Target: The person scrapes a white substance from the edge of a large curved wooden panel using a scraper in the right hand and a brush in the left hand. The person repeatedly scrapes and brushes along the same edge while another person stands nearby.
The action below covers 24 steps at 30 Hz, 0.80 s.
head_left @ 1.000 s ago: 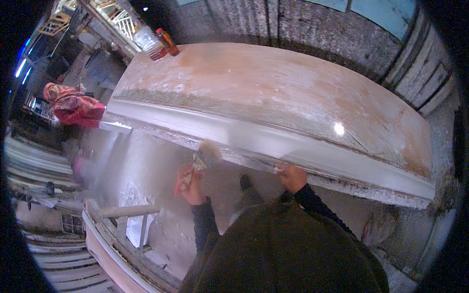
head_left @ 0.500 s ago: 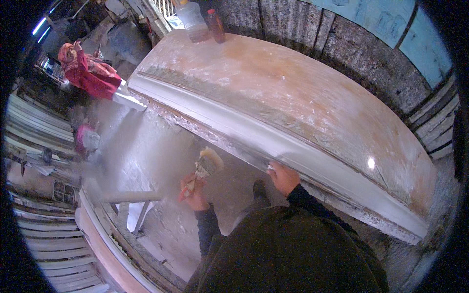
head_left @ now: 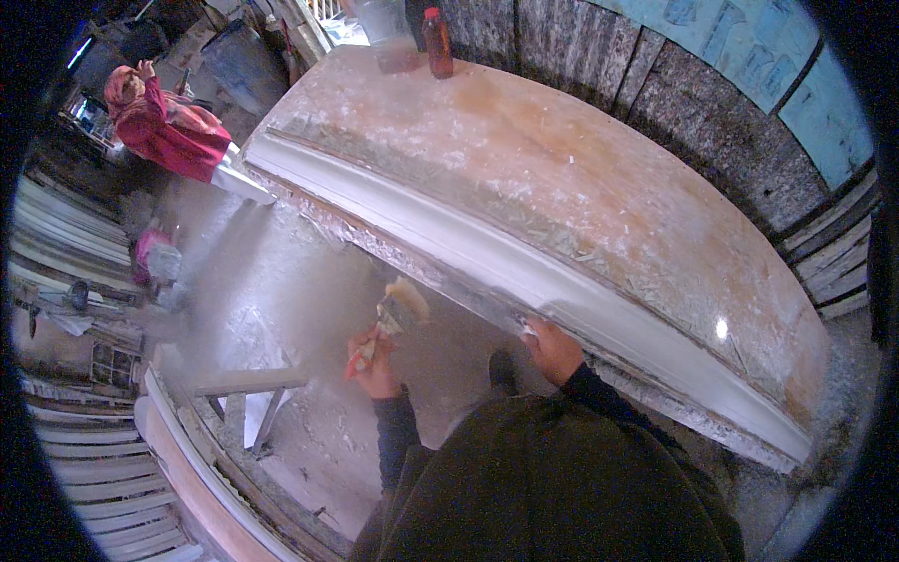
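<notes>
My left hand point(head_left: 375, 367) is closed round the handle of a wide, pale-bristled brush point(head_left: 406, 304). The brush points up and away from me, apart from the workpiece. At the near edge of a long white moulding point(head_left: 449, 221), my right hand point(head_left: 554, 352) is closed with its fingertips against the edge. Something small and whitish shows at those fingertips; its kind is not clear. The moulding runs along the straight near side of a large tabletop point(head_left: 581, 178) with a curved far side. Pale dust and crumbs lie on its brownish surface.
A clear plastic container point(head_left: 386, 37) and a red-capped bottle point(head_left: 437, 43) stand at the far end. Beyond the far left corner is a person in red point(head_left: 178, 131). A wooden trestle point(head_left: 251, 381) stands at left, and white slats point(head_left: 112, 487) are stacked nearby.
The view has shifted slightly. My right hand sits a little farther right and nearer along the moulding's edge. My left hand still holds the brush in much the same place.
</notes>
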{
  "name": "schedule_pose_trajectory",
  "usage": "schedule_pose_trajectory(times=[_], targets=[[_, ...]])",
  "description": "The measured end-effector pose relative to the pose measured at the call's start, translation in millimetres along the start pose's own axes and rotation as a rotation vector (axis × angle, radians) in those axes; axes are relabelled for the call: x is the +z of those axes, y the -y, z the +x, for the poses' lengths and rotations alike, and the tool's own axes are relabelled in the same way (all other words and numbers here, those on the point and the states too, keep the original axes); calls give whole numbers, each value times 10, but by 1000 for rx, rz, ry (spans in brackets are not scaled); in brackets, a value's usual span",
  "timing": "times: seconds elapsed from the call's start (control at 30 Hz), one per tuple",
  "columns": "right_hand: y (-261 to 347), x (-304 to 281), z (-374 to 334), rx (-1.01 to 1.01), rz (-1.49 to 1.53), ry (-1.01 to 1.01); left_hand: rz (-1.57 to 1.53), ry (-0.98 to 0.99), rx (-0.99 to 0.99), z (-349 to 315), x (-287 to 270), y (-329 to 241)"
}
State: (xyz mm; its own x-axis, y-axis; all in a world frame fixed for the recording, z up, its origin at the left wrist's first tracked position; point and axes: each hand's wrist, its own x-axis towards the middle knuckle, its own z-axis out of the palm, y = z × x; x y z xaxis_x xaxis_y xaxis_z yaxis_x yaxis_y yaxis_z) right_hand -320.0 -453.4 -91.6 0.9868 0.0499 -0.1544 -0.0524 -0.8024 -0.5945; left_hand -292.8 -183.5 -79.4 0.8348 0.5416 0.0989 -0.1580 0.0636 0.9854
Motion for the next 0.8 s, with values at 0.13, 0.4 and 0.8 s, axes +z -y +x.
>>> schedule_pose_trajectory(times=[0.13,0.4,0.8], targets=[[196,127,318,-43,60,33,62,31,44,81,-68,46],[514,218,473,-130,-34,-79,-55,-58,-19,17,-244,167],[759,342,621,78,28,161,72,-95,-67,20,-372,211]])
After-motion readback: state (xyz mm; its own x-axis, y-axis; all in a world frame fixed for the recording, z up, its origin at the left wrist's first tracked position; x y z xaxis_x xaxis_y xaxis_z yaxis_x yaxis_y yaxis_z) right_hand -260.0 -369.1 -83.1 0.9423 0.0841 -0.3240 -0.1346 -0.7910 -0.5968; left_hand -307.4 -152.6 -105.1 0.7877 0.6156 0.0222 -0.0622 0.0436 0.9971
